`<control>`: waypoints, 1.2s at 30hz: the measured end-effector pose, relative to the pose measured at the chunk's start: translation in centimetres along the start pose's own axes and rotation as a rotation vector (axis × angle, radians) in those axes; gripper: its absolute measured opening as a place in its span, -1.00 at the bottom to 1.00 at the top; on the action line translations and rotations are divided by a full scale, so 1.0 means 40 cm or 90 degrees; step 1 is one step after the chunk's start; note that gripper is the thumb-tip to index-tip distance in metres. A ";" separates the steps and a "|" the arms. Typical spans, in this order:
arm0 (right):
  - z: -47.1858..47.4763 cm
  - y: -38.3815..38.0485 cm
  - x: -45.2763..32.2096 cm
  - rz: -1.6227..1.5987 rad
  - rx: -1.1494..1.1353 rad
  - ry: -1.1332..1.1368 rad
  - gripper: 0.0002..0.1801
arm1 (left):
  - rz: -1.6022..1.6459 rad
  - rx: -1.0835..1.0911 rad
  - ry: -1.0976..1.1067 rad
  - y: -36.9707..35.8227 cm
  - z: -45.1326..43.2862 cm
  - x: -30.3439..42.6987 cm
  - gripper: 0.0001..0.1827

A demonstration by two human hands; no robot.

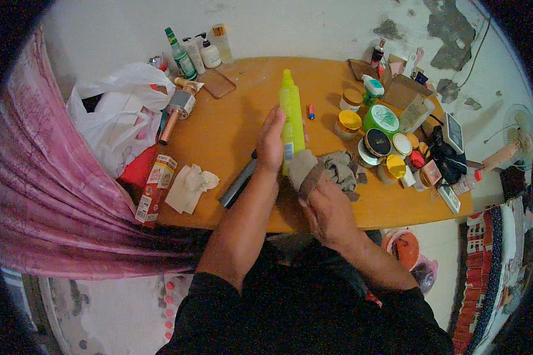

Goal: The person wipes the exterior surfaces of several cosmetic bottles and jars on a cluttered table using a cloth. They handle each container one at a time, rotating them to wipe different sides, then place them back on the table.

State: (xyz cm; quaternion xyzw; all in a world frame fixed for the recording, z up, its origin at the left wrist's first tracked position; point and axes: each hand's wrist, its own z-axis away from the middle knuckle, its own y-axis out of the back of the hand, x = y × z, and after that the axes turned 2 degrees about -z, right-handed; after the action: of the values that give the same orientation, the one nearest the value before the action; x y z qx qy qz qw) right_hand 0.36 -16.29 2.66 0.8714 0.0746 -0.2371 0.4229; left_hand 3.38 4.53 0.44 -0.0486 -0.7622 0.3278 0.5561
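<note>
My left hand [272, 141] grips a tall yellow-green bottle [292, 117] from its left side, with fingertips showing at its right edge. The bottle is nearly upright in the picture. In my right hand [326, 206] is a grey-brown cloth [304, 168], pressed against the bottle's lower right part. Part of the cloth hangs bunched to the right. Beneath my left forearm a dark, flat-sided object [237, 184] lies partly hidden on the wooden table [248, 80]. A small red and blue battery [311, 112] rests just right of the bottle.
Several jars, among them a green tub [382, 119], crowd the table's right side. At left are a white plastic bag [115, 111], a rose-gold microphone [180, 105], a red carton [156, 188] and crumpled paper [190, 188]. Bottles [182, 57] stand at the back left.
</note>
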 end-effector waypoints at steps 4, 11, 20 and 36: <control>0.031 0.008 0.005 0.037 -0.033 0.008 -0.69 | -0.041 -0.035 0.014 0.004 -0.003 -0.002 -0.48; -0.061 0.024 0.012 -0.072 0.115 -0.022 -0.67 | 0.036 -0.135 0.043 -0.044 0.016 -0.011 -0.41; -0.107 0.043 0.068 -0.091 0.124 -0.082 -0.60 | -0.029 -0.096 0.044 -0.063 0.034 -0.015 -0.61; -0.220 0.074 0.150 -0.229 0.125 -0.137 -0.76 | -0.043 -0.149 0.089 -0.065 0.044 -0.045 -0.41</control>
State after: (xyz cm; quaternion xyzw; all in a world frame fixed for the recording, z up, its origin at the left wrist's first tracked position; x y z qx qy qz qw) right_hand 9.67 -11.77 6.56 0.8508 0.1595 -0.4063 0.2927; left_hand 3.25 0.92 0.13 -0.1101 -0.7556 0.2135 0.6094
